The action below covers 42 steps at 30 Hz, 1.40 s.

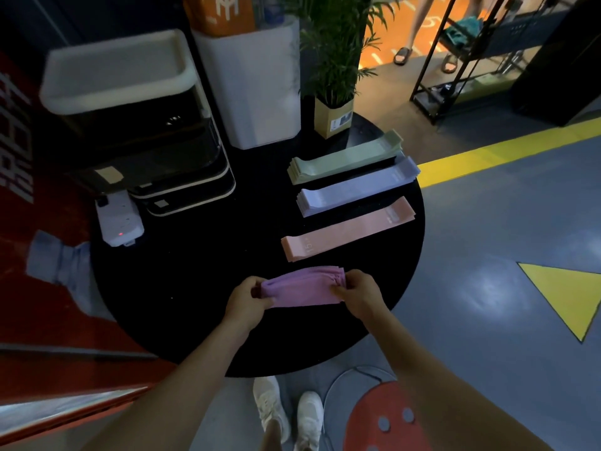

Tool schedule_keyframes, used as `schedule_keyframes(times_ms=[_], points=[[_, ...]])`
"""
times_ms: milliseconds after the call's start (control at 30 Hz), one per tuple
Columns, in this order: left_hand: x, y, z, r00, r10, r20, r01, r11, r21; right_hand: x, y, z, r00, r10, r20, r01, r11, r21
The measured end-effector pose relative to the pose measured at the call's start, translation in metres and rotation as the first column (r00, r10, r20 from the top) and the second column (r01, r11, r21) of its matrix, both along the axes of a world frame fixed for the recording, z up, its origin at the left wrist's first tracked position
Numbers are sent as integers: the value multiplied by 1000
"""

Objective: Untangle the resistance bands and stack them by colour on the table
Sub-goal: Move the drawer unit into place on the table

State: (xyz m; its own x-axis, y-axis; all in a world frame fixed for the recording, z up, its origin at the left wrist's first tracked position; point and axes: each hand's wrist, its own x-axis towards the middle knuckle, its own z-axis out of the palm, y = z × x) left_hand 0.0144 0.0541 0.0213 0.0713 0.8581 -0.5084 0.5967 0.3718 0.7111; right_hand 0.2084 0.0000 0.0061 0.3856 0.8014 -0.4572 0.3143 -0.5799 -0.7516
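On the round black table (pixel 195 288) lie three flat stacks of resistance bands on the right side: a green stack (pixel 344 157) at the back, a lilac stack (pixel 354 187) in front of it, and a pink stack (pixel 348 229) nearer me. Close to the front edge I hold a bunch of purple bands (pixel 304 288) between both hands. My left hand (pixel 247 299) grips its left end. My right hand (pixel 357 296) pinches its right end, where the bands' edges are bunched together.
A white power strip (pixel 118 219) and a black-and-white machine (pixel 136 118) take up the table's left side. A white bin (pixel 260 83) and a potted plant (pixel 333 115) stand at the back. A person's legs (pixel 422 27) stand far behind. A red stool (pixel 383 421) is below right.
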Motion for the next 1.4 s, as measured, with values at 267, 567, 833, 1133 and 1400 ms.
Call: schedule_keyframes(times_ms=[267,567,833,1133,1400], points=[[-27,45,104,986,37,160,-46,998,52,-13,46,102,998,54,-20,-46,958,283],[-76,92,196,980,32,195,-115,894,432,-51,120,192,990,106,96,-138,880,454],[-121,158,225,980,123,153,-188,820,541,-96,197,233,986,131,108,-166,869,465],[-156,211,204,982,177,-71,-121,865,486,-141,258,217,938,177,298,-260,927,269],[-150,214,198,908,68,-413,140,880,453,-158,263,202,825,199,529,-322,934,152]])
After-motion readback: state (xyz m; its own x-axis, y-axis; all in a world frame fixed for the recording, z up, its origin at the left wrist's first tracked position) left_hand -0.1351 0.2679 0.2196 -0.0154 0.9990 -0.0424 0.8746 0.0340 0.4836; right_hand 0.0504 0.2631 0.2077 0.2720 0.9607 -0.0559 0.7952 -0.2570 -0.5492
